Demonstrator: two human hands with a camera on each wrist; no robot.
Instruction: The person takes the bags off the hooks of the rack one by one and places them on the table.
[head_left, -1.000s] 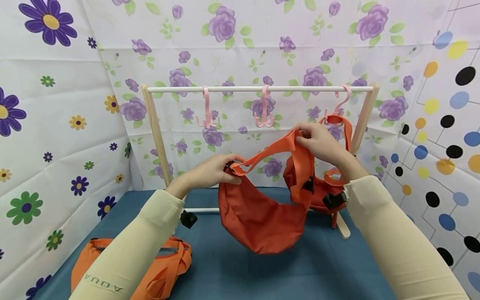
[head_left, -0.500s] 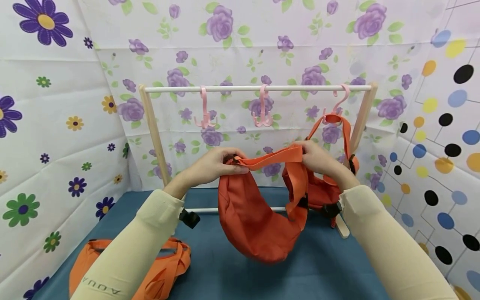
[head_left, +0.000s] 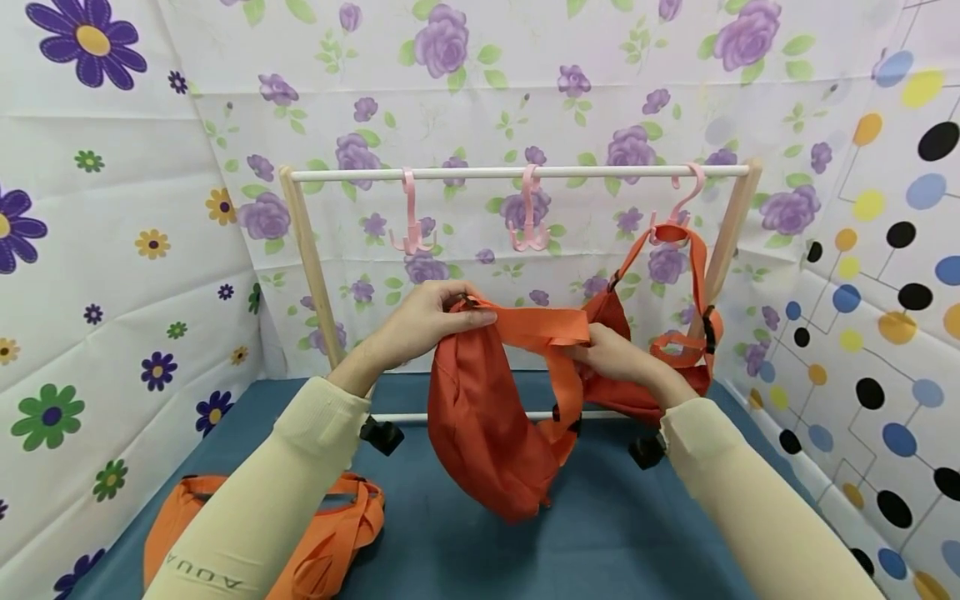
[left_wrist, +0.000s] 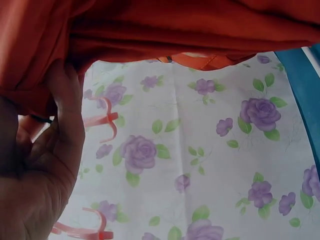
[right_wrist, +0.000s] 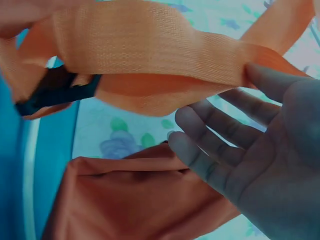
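Observation:
An orange-red shoulder bag [head_left: 480, 425] hangs in the air, tilted, between both hands in the head view. My left hand [head_left: 420, 329] grips its upper left corner at the base of the strap, thumb in front; in the left wrist view, reddish fabric hides some of the fingers of the left hand [left_wrist: 47, 170]. My right hand [head_left: 615, 354] holds the folded strap [head_left: 536, 325] at its right end. Seen from the right wrist, the thumb and forefinger of the right hand [right_wrist: 270, 155] pinch the strap [right_wrist: 135, 45], its other fingers loosely bent below. A dark buckle [right_wrist: 60, 90] sits on the webbing.
A rack with a white rail [head_left: 465, 173] stands behind. Two pink hooks [head_left: 411, 237] at left and middle carry nothing; the right pink hook [head_left: 688, 196] holds another red bag [head_left: 618, 396]. An orange bag [head_left: 345, 533] lies on the blue tabletop [head_left: 622, 525] at front left.
My right hand has moved down and left, pulling the strap flatter between the hands. The held bag has turned and narrowed in view. My left hand has dropped slightly and keeps its grip.

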